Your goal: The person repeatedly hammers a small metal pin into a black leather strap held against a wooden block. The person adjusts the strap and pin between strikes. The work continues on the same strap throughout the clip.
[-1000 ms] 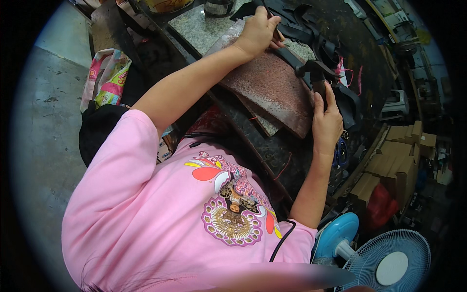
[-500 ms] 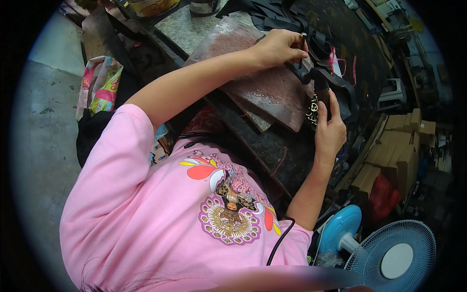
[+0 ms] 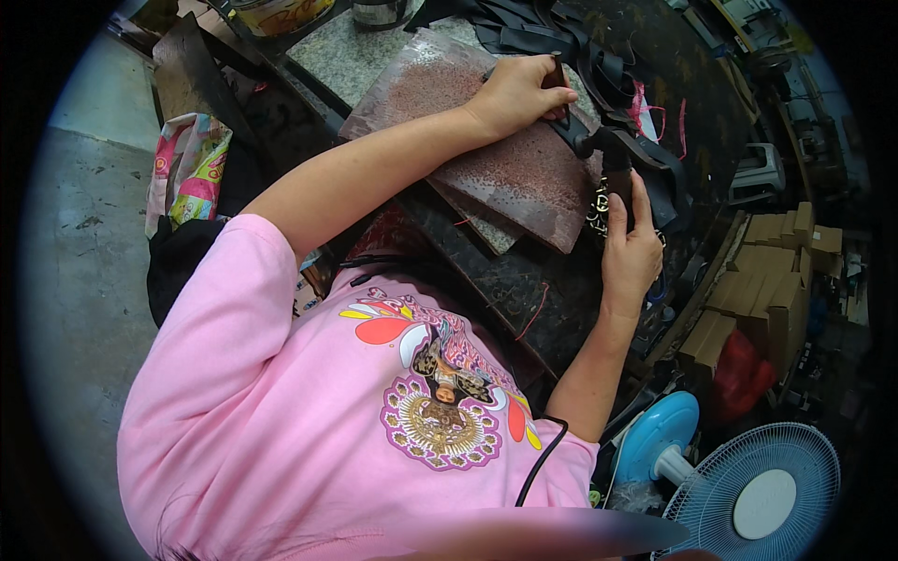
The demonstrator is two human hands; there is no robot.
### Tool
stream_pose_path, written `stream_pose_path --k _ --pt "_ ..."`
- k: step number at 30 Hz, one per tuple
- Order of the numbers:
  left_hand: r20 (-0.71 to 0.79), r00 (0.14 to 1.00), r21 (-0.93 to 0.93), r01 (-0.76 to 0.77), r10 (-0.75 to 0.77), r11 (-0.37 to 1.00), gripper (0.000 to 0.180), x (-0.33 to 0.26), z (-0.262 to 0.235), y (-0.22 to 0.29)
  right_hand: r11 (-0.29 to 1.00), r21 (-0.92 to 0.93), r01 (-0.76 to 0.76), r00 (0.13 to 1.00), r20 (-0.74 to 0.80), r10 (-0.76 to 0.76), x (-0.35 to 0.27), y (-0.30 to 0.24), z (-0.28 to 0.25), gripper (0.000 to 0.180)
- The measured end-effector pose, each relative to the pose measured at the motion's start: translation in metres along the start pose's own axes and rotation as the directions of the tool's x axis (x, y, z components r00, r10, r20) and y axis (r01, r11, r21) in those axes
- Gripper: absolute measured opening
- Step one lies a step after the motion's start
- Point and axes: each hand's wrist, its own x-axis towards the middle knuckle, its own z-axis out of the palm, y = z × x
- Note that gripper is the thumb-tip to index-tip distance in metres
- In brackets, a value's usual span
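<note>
At six o'clock, nearest the camera, sits the pink shirt (image 3: 309, 439) with its printed figure, and at four o'clock a blue fan (image 3: 748, 486) stands on the floor beside stacked cardboard boxes (image 3: 767, 299). Further out, at two o'clock from the shirt, the right hand (image 3: 629, 252) has its grip closed around the dark handle of a hammer (image 3: 613, 164), thumb up along the shaft, the black head pointing toward eleven o'clock. The hammer looks stiff and head-heavy, so a hold low on the handle, as here, seems to give the most swing and control. Beyond it, at twelve o'clock, the left hand (image 3: 520, 93) pinches its grip together on the end of a black strap (image 3: 571, 126), pressing it flat on a reddish speckled slab (image 3: 505, 140) that lies on the dark counter (image 3: 486, 271). The strap appears soft, light and floppy, likely to slide or curl unless it is pinned close to the spot being struck. The slab looks heavy and rigid. Farthest off, more black straps (image 3: 524, 23) lie heaped at twelve o'clock, and a flowered bag (image 3: 187, 168) hangs at nine o'clock.
</note>
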Motion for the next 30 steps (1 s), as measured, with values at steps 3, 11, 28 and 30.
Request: stream_pose_path --k 3,11,28,30 --pt "-0.016 1.0 0.021 -0.021 0.021 1.0 0.021 -0.001 -0.005 -0.003 1.0 0.001 -0.008 1.0 0.014 0.008 -0.001 -0.004 0.002 0.043" --pt "-0.015 0.996 0.049 -0.089 0.089 0.995 0.02 -0.001 -0.003 -0.005 0.999 0.029 -0.025 1.0 0.017 0.024 -0.002 -0.005 0.001 0.043" --pt "-0.005 0.94 0.369 -0.315 0.341 0.874 0.02 0.007 0.005 -0.005 0.999 0.044 0.003 1.0 -0.01 -0.003 0.0 -0.002 0.0 0.041" --pt "-0.014 0.938 0.332 -0.323 0.347 0.886 0.02 0.007 0.009 -0.003 0.999 0.053 -0.001 1.0 -0.01 0.002 0.001 -0.001 -0.002 0.041"
